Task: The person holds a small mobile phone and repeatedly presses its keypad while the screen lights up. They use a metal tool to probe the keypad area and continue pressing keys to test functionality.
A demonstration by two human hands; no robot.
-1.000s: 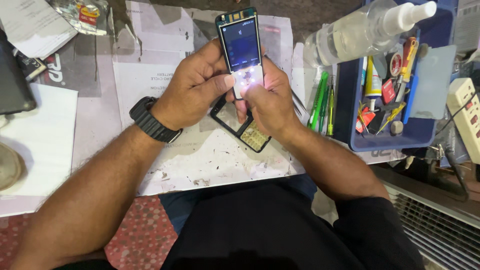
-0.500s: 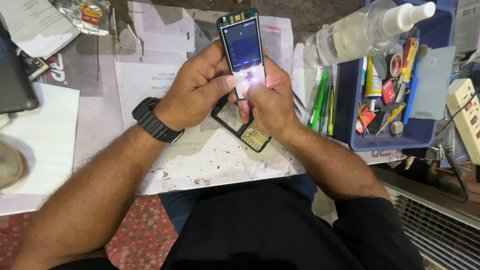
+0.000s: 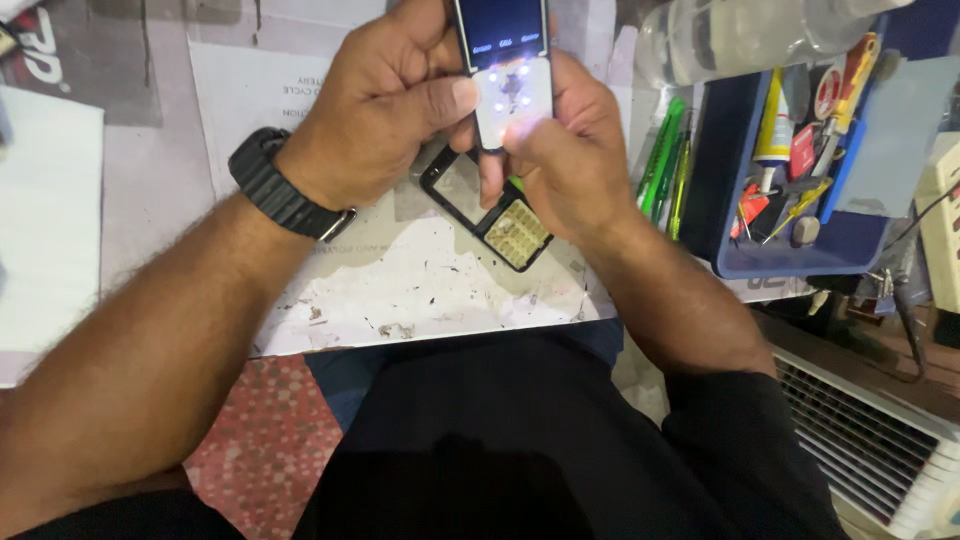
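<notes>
since the earlier frame, your hands and the phone sit higher and closer in the head view. your left hand point(image 3: 385, 100) and right hand point(image 3: 565, 150) both grasp the lit phone point(image 3: 505, 70) above the counter point(image 3: 420, 280), over a black phone frame point(image 3: 490, 205).

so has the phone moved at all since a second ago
No, not noticeably: the phone still sits just over the upper end of the black front cover. Only the camera view has shifted.
</notes>
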